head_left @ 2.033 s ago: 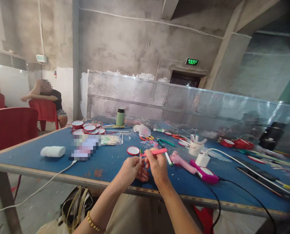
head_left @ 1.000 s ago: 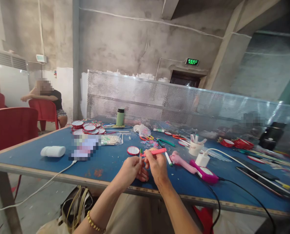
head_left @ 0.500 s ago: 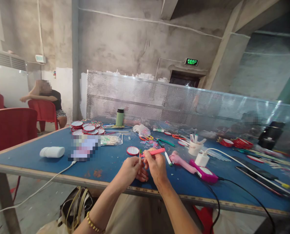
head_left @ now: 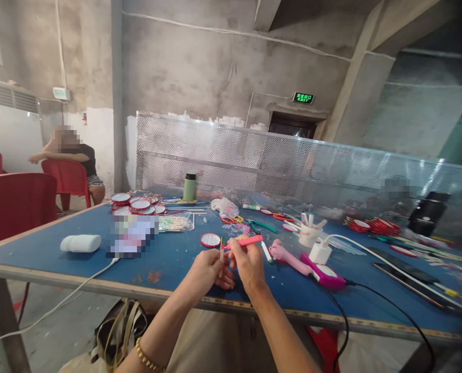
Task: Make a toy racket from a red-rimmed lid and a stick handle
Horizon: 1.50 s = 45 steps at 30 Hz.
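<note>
Bare forearms (head_left: pixel 279 329) converge toward the round, white, red-rimmed disc (head_left: pixel 210 240); just nearside of it the left hand (head_left: pixel 206 269) pinches, and right of the disc the right hand (head_left: pixel 250 265) curls in a writing grip.

Wall (head_left: pixel 184 67): unpainted grey concrete, surface mottled. Green-lit exit sign (head_left: pixel 303 98) above dark doorway (head_left: pixel 293 127). Perforated metal screen (head_left: pixel 200 153) along far edge of blue-topped table (head_left: pixel 37 254). Left: red plastic chairs (head_left: pixel 19 199), white floor-standing air conditioner (head_left: pixel 15 124). Floor (head_left: pixel 71 321) grey, littered with specks. Bright light at left edge; upper right corner dark.
</note>
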Motion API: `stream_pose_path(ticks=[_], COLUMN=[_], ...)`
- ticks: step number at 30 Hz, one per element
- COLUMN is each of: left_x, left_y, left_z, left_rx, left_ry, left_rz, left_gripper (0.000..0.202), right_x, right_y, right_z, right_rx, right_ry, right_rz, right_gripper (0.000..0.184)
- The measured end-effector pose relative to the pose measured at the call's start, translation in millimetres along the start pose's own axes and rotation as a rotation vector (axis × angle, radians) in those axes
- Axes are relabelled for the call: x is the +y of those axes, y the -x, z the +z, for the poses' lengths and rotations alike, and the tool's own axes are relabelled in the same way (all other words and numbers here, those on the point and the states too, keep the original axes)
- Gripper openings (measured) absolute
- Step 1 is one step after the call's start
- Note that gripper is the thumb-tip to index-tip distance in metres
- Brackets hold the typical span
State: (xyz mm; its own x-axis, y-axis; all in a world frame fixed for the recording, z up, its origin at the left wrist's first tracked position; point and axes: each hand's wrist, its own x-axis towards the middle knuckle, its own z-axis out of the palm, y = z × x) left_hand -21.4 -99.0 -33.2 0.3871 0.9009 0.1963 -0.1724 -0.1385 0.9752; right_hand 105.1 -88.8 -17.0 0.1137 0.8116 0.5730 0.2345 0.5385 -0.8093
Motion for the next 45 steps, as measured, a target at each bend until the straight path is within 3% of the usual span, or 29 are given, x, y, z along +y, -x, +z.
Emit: stream_pose_path(ticks=[28,45], left_x=[1.3,2.0], left_y=[-0.9,-0.6], left_z=[1.6,2.5], left_rx=[-0.004,0.001], left_ry=[0.008,0.012], left_rz=[-0.009,-0.026], left_gripper=[0.028,0.036], right_x=[-1.6,-1.6], right_y=[-0.2,0.8], right_z=[-0.1,-0.2], right_rx=[-0.001,0.027], right_ry=[-0.004,0.013], right_rz=[-0.002,0.008], right_gripper=[0.033,0.032])
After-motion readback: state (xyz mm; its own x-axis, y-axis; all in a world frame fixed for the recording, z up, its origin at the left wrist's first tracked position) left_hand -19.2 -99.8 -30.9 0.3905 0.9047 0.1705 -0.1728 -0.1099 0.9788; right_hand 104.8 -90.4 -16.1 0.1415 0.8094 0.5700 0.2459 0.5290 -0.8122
